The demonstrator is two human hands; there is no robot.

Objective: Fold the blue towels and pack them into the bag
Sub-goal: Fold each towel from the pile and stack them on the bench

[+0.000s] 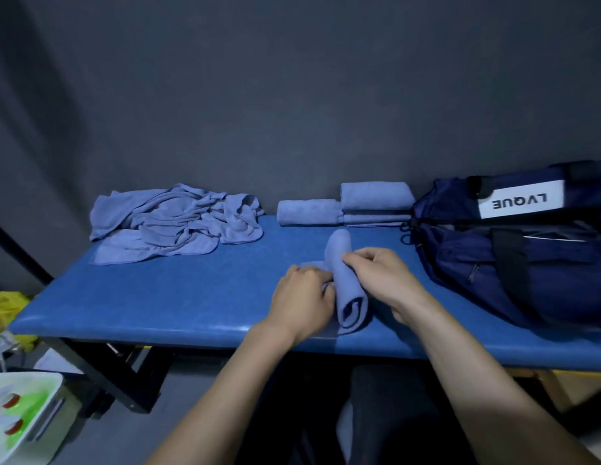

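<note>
Rolled blue towel (346,280) lies between both hands, left hand (304,302) and right hand (383,276) each gripping it.

Blue padded surface (191,297) against a grey wall.
On it: a crumpled towel heap (178,223) left, folded towels (346,206) at back, a rolled towel (347,283) in front, navy duffel bag (513,256) right.

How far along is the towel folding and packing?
Done: folded blue towels stacked by the wall. In hand: left hand and right hand grip a half-folded blue towel. Left: the crumpled blue towel pile, then packing the navy duffel bag.
</note>
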